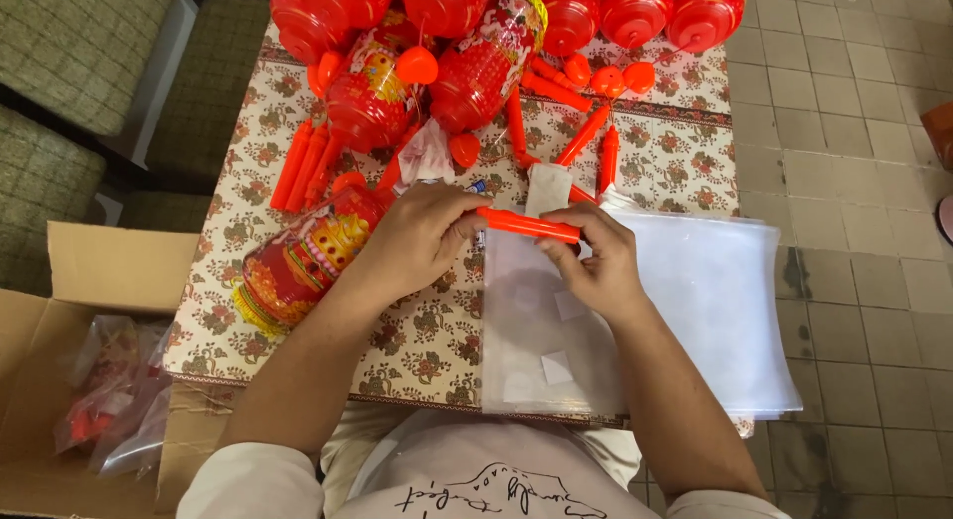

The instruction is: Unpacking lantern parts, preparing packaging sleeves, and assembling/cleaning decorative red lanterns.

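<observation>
Both of my hands hold one orange-red plastic stick (526, 224) level over the table. My left hand (422, 236) grips its left end. My right hand (594, 256) pinches its right end. Under my right hand lies a stack of clear plastic bags (695, 311). A red and gold plastic lantern (303, 261) lies on its side just left of my left hand. A small white paper piece (546, 189) lies just beyond the stick.
A floral tablecloth (427, 340) covers the small table. Several red lanterns (476, 67), orange sticks (303, 167) and round caps (620, 79) crowd its far half. An open cardboard box (74, 271) with bagged red parts (109, 395) sits at the left. Tiled floor (854, 182) lies right.
</observation>
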